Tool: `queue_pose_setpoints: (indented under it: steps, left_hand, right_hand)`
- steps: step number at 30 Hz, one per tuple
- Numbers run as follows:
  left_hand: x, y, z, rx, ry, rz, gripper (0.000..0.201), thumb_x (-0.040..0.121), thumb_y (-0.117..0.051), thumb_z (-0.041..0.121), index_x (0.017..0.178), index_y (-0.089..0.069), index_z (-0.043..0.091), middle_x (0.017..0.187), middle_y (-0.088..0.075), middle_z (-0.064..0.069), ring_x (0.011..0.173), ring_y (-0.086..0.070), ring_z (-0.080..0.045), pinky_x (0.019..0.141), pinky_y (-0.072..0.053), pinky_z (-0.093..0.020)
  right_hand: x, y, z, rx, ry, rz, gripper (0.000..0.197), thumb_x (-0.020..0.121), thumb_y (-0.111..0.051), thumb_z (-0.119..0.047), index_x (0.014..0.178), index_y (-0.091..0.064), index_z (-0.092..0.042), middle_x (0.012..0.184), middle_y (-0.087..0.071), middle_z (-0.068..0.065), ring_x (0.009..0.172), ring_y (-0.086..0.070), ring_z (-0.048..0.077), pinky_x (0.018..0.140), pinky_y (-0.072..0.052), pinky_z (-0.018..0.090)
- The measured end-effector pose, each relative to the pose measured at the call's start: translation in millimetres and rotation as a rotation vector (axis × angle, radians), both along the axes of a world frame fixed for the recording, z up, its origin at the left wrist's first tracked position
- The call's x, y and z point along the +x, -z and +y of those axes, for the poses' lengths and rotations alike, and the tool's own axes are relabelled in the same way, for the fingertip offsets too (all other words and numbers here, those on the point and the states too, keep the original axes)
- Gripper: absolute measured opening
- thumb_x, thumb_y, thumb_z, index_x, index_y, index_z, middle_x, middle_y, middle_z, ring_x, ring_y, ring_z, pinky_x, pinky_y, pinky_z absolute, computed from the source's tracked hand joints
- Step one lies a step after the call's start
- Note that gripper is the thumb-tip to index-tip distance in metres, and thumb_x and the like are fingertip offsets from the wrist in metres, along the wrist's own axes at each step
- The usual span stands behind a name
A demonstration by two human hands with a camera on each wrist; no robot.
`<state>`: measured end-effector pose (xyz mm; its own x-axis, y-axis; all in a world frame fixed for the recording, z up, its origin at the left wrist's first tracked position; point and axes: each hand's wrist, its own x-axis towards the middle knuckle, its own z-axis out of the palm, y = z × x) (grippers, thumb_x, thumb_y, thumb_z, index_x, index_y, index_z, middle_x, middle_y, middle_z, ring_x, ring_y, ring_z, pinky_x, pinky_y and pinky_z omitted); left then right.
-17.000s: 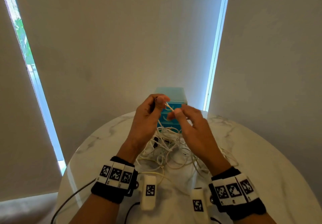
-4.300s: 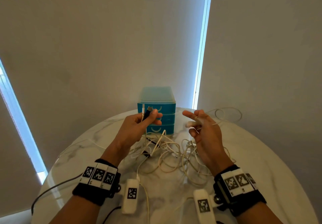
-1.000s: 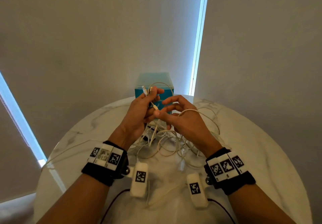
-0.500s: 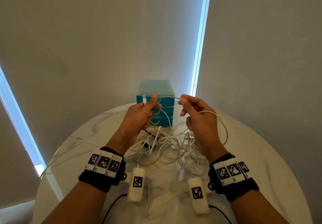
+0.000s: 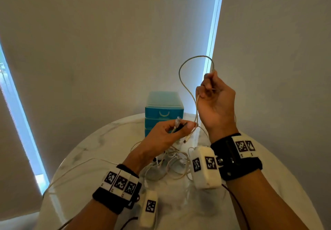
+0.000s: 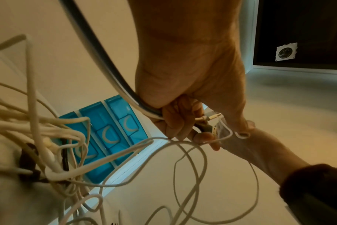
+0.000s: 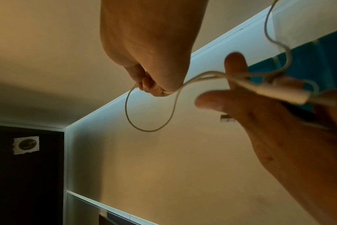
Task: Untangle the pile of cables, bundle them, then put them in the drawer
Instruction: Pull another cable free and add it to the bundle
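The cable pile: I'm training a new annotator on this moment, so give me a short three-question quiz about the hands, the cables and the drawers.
1. True or false: the right hand is raised higher than the left hand in the head view.
2. Multiple choice: the blue drawer unit has its drawers A) all closed, B) top one open, C) removed.
3. Fill in: the left hand holds cable ends with metal ___ showing past its fingers.

Key
1. True; it lifts a white cable in a loop above the cable pile on the marble table.
2. A.
3. plugs.
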<state>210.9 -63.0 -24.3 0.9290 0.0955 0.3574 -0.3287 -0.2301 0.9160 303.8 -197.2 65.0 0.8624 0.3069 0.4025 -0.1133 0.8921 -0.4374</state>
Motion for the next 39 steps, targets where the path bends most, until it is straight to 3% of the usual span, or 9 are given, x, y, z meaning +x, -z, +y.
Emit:
queue_pose_setpoints:
  steps: [4,8,15,25,29,31,34,36,39]
  left_hand:
    - [-4,-1,9,-0.14,0.035,-0.015,0.03,0.095,-0.071,0.05,0.103,-0.083,0.024,0.067,-0.06,0.016,0.054,-0.043,-0.005,0.056,-0.035,-0.02]
    - [-11,-6,20,-0.131,0.126,-0.009,0.028,0.095,-0.066,0.051,0.106,-0.082,0.03,0.09,-0.073,0.018,0.055,-0.034,-0.006,0.055,-0.033,-0.018]
    - [-9,-5,17,-0.072,0.059,-0.005,0.043,0.084,-0.091,0.022,0.121,-0.07,0.018,0.101,-0.079,-0.001,0.107,-0.074,-0.011,0.1,-0.051,-0.027]
    - [-2,1,21,0.057,-0.101,-0.104,0.028,0.084,-0.089,0.039,0.111,-0.08,0.038,0.115,-0.076,0.014,0.113,-0.07,-0.001,0.091,-0.057,-0.018]
    - [2,5,26,0.117,-0.161,-0.121,0.024,0.089,-0.083,0.045,0.112,-0.079,0.046,0.122,-0.072,0.021,0.119,-0.066,0.001,0.102,-0.056,-0.025]
    - [5,6,26,0.103,-0.195,-0.129,0.015,0.093,-0.078,0.047,0.106,-0.082,0.041,0.114,-0.075,0.02,0.113,-0.068,-0.001,0.099,-0.056,-0.026]
    - [2,1,24,-0.134,-0.196,-0.153,0.027,0.094,-0.077,0.045,0.109,-0.082,0.023,0.111,-0.08,0.01,0.107,-0.075,-0.011,0.09,-0.064,-0.035]
    - [-1,-5,28,-0.352,-0.211,-0.163,0.031,0.096,-0.076,0.039,0.113,-0.079,0.014,0.092,-0.081,0.006,0.08,-0.078,-0.012,0.067,-0.064,-0.027]
    - [2,-6,46,-0.543,-0.312,-0.214,0.037,0.091,-0.079,0.042,0.11,-0.08,0.01,0.063,-0.052,0.011,0.046,-0.037,-0.006,0.043,-0.029,-0.02]
  right_hand:
    - [1,5,6,-0.053,0.03,0.024,0.013,0.111,-0.051,-0.012,0.101,-0.06,-0.01,0.076,-0.055,0.0,0.06,-0.045,0.008,0.054,-0.037,0.021]
    - [7,16,5,-0.054,0.022,0.166,0.008,0.11,-0.057,-0.013,0.114,-0.062,-0.008,0.081,-0.066,0.004,0.067,-0.062,0.008,0.058,-0.049,0.019]
    - [11,19,4,0.068,0.015,0.345,0.03,0.109,-0.051,-0.002,0.139,-0.057,0.004,0.109,-0.079,0.021,0.089,-0.08,0.021,0.064,-0.062,0.022]
    - [18,20,4,0.336,-0.171,0.507,0.034,0.108,-0.041,0.007,0.141,-0.05,0.01,0.113,-0.072,0.032,0.091,-0.077,0.027,0.065,-0.066,0.03]
    - [34,32,3,-0.219,0.071,0.23,0.049,0.116,-0.041,-0.025,0.142,-0.056,0.014,0.096,-0.057,-0.01,0.08,-0.064,-0.014,0.079,-0.051,0.007]
    - [33,37,6,-0.35,0.001,0.146,0.04,0.115,-0.037,-0.009,0.149,-0.056,0.0,0.097,-0.048,-0.021,0.08,-0.058,-0.019,0.084,-0.047,0.005]
    - [30,30,7,-0.258,0.149,0.132,0.043,0.113,-0.052,-0.032,0.143,-0.062,-0.003,0.113,-0.059,-0.008,0.095,-0.063,-0.003,0.087,-0.054,0.013]
    - [20,29,3,-0.25,0.021,0.221,0.029,0.104,-0.068,-0.014,0.128,-0.064,0.003,0.118,-0.062,0.014,0.103,-0.068,0.019,0.093,-0.061,0.03]
    - [4,26,-2,-0.892,-0.11,-0.031,0.025,0.098,-0.073,-0.009,0.117,-0.068,0.006,0.112,-0.073,0.024,0.101,-0.075,0.032,0.095,-0.063,0.037]
